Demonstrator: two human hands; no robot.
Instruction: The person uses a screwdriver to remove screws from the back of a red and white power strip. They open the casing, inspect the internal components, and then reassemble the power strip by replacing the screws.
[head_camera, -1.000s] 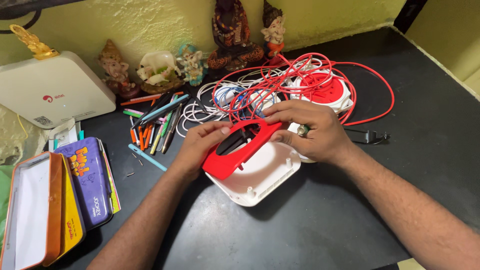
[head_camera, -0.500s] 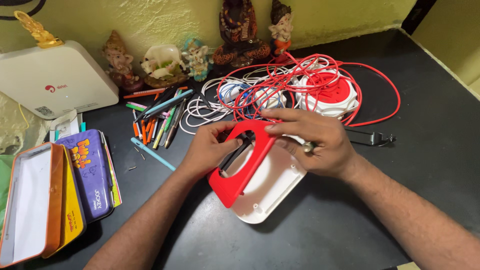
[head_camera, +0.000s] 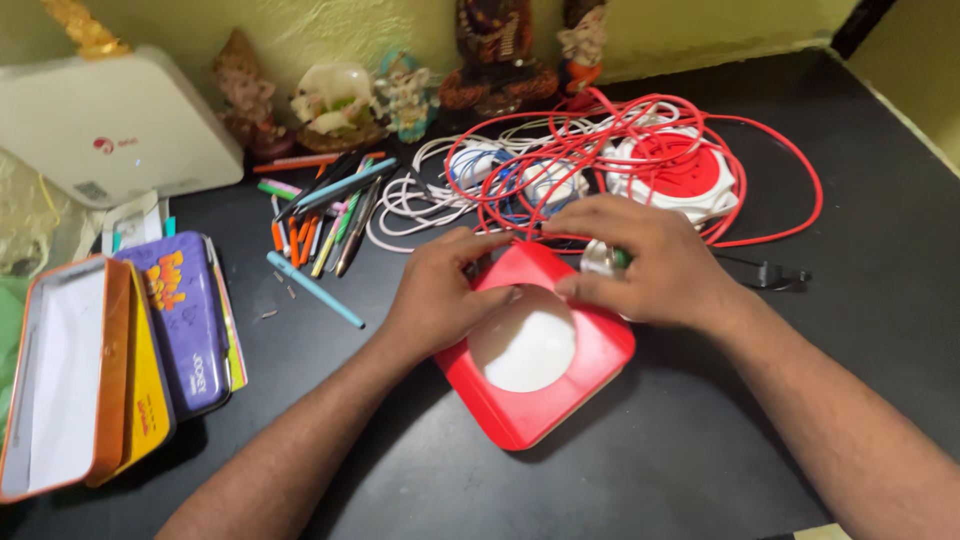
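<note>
Red square case (head_camera: 535, 385) with a white round centre lies flat on the black table (head_camera: 700, 460), just in front of me, and both my hands rest on its far edge. My left hand (head_camera: 440, 295) grips the corner at about ten o'clock, fingers curled over the rim and thumb pressing on top. My right hand (head_camera: 650, 260) lies half-closed across the edge at two o'clock, fingertips on the red rim; a small pale object with a green tip peeks from under it, though I cannot tell what it is. At twelve o'clock sits a tangle of red and white cables (head_camera: 600, 160). Loose pens (head_camera: 330, 220) lie at ten o'clock, pencil tins (head_camera: 130, 350) at nine.
</note>
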